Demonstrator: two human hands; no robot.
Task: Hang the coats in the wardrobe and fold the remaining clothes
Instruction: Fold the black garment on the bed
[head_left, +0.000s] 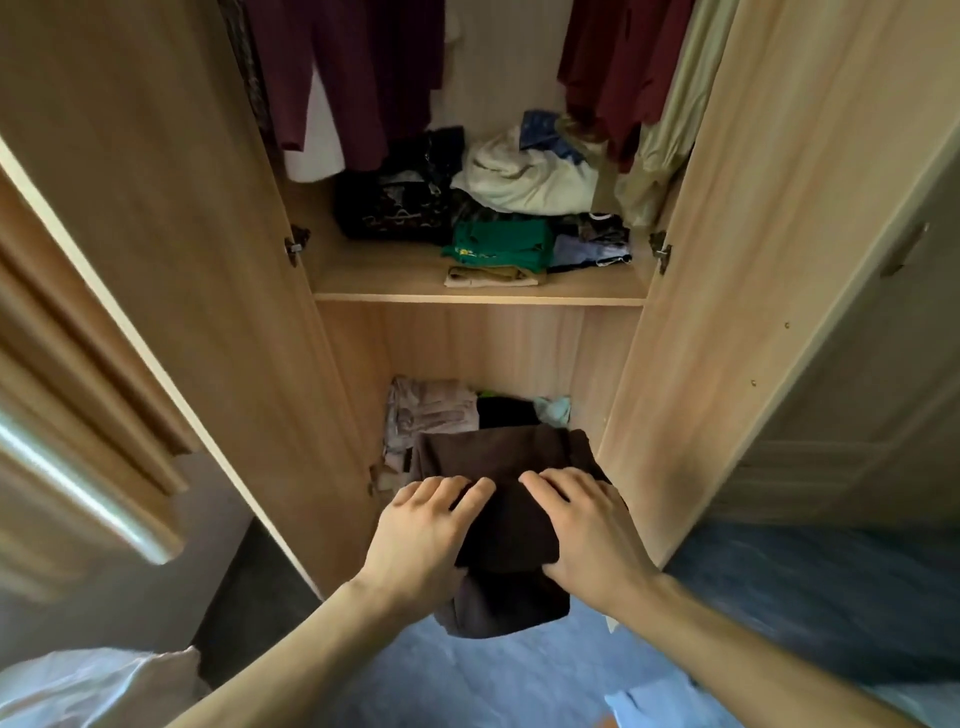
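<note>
Hanging looks done, maroon coats (358, 88) on the rail of the light-wood wardrobe (478, 299), and now left hand (421, 535) and right hand (582, 530), fingers spread flat, carry a folded dark-brown garment (498, 467) towards the lower compartment, while loose clothes (524, 171) await folding.

Wardrobe (197, 249) stood open, doors swung left and right. Coats (358, 78) hung above the shelf (478, 299); piled clothes (488, 208) lay on it. Below, more clothes (431, 415) sat at the back of the lower compartment. A folded garment (504, 519) was before them, left hand (421, 535) and right hand (587, 530) on top.
</note>
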